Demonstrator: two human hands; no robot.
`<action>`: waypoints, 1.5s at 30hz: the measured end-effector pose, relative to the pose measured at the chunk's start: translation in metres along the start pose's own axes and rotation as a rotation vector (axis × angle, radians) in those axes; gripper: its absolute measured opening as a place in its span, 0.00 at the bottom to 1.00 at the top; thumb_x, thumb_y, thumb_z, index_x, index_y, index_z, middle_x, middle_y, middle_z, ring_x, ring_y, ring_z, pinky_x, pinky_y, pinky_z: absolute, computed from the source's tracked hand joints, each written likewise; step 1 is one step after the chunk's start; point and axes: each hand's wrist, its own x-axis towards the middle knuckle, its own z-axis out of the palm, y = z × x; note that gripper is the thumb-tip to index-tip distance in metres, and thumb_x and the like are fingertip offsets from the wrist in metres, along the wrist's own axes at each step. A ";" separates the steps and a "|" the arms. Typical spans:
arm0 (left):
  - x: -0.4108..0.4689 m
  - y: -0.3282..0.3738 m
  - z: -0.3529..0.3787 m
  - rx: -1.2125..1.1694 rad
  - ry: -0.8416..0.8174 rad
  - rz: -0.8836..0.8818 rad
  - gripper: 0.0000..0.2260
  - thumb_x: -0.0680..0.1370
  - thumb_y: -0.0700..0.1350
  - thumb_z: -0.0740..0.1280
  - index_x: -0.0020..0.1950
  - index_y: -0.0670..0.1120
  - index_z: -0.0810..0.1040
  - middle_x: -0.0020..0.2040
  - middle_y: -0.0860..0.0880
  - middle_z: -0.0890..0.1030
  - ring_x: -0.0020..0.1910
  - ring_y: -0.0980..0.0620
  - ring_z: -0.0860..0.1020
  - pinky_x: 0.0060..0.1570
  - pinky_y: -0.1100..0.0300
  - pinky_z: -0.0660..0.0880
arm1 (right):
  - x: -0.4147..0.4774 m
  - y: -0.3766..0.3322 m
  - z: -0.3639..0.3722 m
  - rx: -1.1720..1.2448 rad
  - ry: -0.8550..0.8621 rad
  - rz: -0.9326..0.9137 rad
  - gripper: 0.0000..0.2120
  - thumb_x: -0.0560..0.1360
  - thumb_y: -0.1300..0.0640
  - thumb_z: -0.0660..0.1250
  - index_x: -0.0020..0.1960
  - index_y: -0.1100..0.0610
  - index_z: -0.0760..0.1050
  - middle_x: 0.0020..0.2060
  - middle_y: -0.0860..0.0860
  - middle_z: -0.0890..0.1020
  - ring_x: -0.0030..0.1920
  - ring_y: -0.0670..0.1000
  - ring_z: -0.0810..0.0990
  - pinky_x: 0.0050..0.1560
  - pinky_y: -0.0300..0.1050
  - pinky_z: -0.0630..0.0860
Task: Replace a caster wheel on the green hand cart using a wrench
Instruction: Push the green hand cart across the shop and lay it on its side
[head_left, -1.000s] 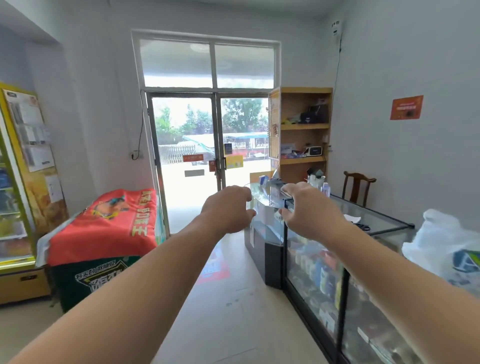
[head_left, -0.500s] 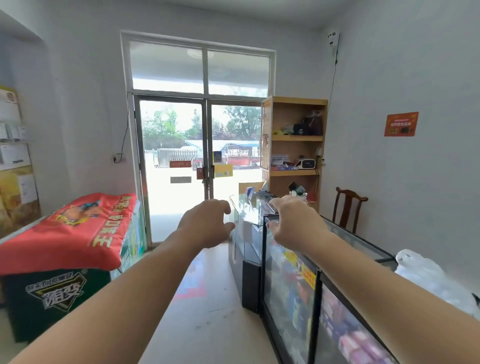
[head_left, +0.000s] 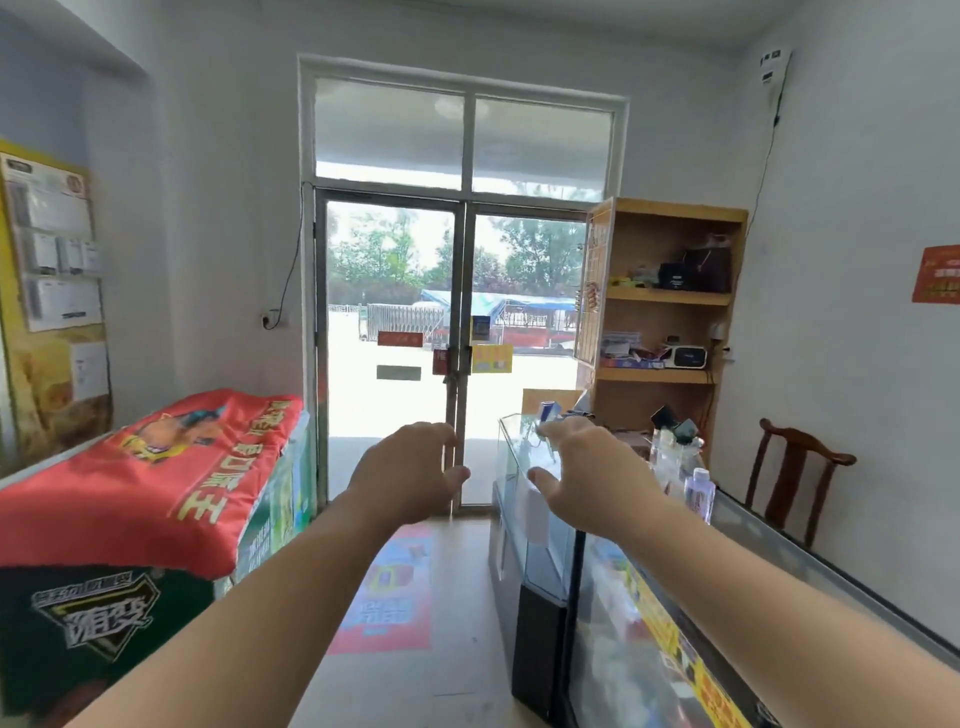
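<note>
Hands stretch ahead of you toward the glass door (head_left: 395, 338), left hand (head_left: 410, 474) and right hand (head_left: 592, 480) loosely spread, holding nothing, beside the glass counter (head_left: 623, 649); where the green hand cart stands you cannot tell.

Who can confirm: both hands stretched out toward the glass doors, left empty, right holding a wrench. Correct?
Not quite: the right hand holds no wrench. Its fingers are loosely spread and empty, and no wrench is in sight, as the head view shows. The rest stands: both hands are stretched out toward the glass doors, and the left hand is empty.
</note>
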 end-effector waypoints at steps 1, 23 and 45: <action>0.019 -0.008 0.008 -0.003 0.002 -0.012 0.19 0.81 0.56 0.69 0.70 0.52 0.76 0.68 0.51 0.79 0.66 0.49 0.77 0.64 0.51 0.75 | 0.019 0.004 0.011 0.014 0.000 -0.009 0.26 0.80 0.44 0.65 0.75 0.50 0.68 0.72 0.52 0.73 0.68 0.55 0.75 0.67 0.55 0.74; 0.256 -0.241 0.068 0.289 0.160 -0.462 0.18 0.80 0.53 0.69 0.69 0.51 0.78 0.68 0.51 0.80 0.65 0.49 0.79 0.61 0.54 0.76 | 0.438 -0.059 0.251 0.317 -0.061 -0.543 0.27 0.78 0.45 0.67 0.75 0.49 0.68 0.70 0.51 0.74 0.67 0.56 0.76 0.65 0.52 0.76; 0.224 -0.571 0.022 0.471 0.213 -1.115 0.17 0.81 0.55 0.69 0.68 0.53 0.78 0.66 0.52 0.80 0.62 0.49 0.79 0.52 0.54 0.76 | 0.607 -0.435 0.444 0.585 -0.285 -1.119 0.21 0.77 0.47 0.66 0.69 0.49 0.74 0.67 0.51 0.76 0.64 0.57 0.77 0.61 0.55 0.77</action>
